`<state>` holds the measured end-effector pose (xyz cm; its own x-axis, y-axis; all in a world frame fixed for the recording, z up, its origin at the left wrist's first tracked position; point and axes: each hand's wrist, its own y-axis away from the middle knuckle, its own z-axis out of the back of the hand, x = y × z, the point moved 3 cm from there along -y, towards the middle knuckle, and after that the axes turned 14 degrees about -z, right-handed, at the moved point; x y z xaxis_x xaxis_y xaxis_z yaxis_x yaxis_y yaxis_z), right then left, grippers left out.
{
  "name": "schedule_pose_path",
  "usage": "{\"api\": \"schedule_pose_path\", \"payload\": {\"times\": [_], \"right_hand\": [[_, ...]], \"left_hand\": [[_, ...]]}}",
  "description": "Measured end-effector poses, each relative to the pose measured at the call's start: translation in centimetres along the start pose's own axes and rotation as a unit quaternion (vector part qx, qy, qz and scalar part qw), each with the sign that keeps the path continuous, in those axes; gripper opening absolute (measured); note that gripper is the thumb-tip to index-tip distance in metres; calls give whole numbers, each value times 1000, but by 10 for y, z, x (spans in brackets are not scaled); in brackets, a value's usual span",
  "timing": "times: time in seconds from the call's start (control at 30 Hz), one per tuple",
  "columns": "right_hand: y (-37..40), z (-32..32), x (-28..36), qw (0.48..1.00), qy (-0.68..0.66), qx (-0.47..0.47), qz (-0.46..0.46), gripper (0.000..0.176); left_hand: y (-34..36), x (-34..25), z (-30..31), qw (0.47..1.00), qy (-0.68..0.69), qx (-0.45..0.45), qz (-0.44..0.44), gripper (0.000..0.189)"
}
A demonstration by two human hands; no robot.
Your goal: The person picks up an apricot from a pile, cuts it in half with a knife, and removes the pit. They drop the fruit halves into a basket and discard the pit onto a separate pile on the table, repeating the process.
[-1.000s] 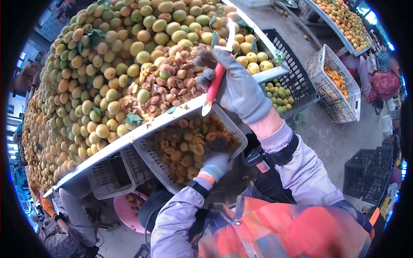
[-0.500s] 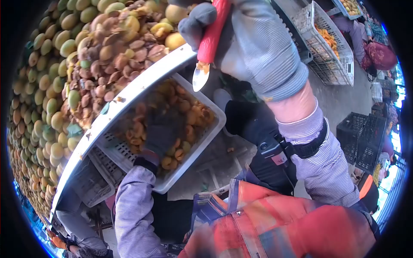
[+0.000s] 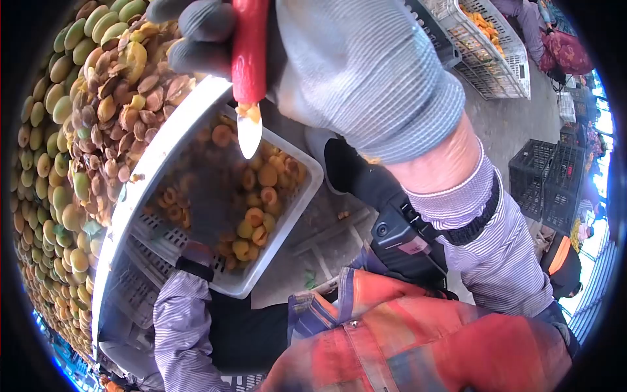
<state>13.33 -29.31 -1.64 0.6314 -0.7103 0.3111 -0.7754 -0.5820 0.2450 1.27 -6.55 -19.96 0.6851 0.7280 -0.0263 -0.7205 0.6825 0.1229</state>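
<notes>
My right hand, in a grey glove, is closed around the red handle of a small knife. Its short blade points down and has bits of orange flesh near the handle. Below it, my left hand in a dark glove is low inside a light plastic crate, among halved apricots. Blur and shadow hide its fingers, so I cannot make out what they touch. Beside the crate curves the white rim of a table heaped with whole apricots and brown pits.
Another crate sits under the table rim. At upper right stands a white crate holding orange fruit. Black crates are stacked on the floor at right. A person in dark red is at the far upper right.
My right hand and the knife have moved left in view, with the blade now over the crate. My left hand stays down in the crate; the whole view has shifted somewhat.
</notes>
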Motion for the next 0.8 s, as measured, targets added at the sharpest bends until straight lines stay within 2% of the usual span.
{"api": "schedule_pose_path", "payload": {"times": [0.03, 0.1, 0.13, 0.2, 0.27, 0.3, 0.33, 0.37, 0.4, 0.47, 0.53, 0.57, 0.6, 0.63, 0.67, 0.73, 0.8], "right_hand": [[-1, 0, -2, 1000, -4, -4, -4, 26], [-2, -2, -3, 1000, -7, -14, -11, 27], [-3, -4, -5, 1000, -8, -18, -16, 27], [-12, -12, -8, 999, -10, -13, -33, 27], [-26, -26, -15, 998, -20, 5, -51, 28], [-23, -38, -17, 997, 52, -11, -52, 29], [-14, -48, -16, 991, 121, -24, -52, 31], [-23, -33, -14, 990, 110, 71, -51, 33], [-16, -45, -20, 983, 175, 15, -53, 33], [-12, -38, -27, 938, 336, -26, 77, 36], [-6, -59, -27, 902, 428, -55, 26, 36], [-6, -57, -31, 891, 446, 7, 86, 36], [-10, -63, -31, 904, 425, -36, 28, 36], [-13, -64, -33, 924, 379, -39, 30, 38], [-17, -62, -38, 941, 334, -42, 31, 40], [-22, -66, -45, 970, 244, -17, 3, 38], [-29, -68, -54, 979, 197, 1, -47, 40]], "left_hand": [[14, 1, -9, 1000, -2, 1, 0, 50], [41, 23, -31, 996, -54, -69, -3, 45], [47, 35, -29, 996, -55, -70, -1, 45], [59, 75, -27, 973, 174, 18, 152, 52], [61, 117, -49, 937, 207, 6, 280, 49], [62, 115, -45, 937, 188, 0, 294, 49], [64, 111, -40, 950, 160, -9, 268, 48], [65, 104, -33, 961, 132, -14, 243, 47], [66, 95, -25, 970, 105, -19, 216, 47], [68, 75, -6, 985, 58, -29, 158, 45], [66, 55, 17, 995, 16, -36, 89, 43], [65, 46, 36, 989, 77, -29, 125, 43], [64, 34, 65, 983, 112, 28, 145, 37], [71, 30, 74, 970, 197, -4, 139, 30], [83, 26, 89, 965, 224, -68, 115, 30], [98, 24, 135, 929, 311, -4, 203, 23], [109, 24, 188, 896, 327, -232, 193, 17]]}}
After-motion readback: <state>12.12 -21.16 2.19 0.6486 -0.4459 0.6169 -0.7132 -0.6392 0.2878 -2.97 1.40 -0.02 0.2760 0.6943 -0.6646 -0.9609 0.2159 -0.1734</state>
